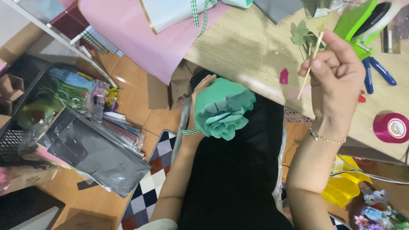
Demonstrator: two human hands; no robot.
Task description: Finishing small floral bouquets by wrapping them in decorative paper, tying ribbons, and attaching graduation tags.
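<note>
My left hand (200,87) grips a green paper flower (222,108) from behind, over my black-clothed lap; its layered petals face the camera and hide most of the fingers. A green checked ribbon (190,131) loops around that wrist. My right hand (336,74) is raised over the wooden table (251,47), pinching a thin wooden stick (310,66) with green paper leaves (303,35) at its top end. A thin bracelet (326,138) sits on that wrist.
Pink paper sheet (140,34) drapes over the table's left end. A green tape dispenser (362,23), blue-handled scissors (377,72) and a magenta ribbon roll (391,127) lie at right. Bags of paper and craft supplies (85,140) crowd the floor at left; yellow paper (343,183) lies lower right.
</note>
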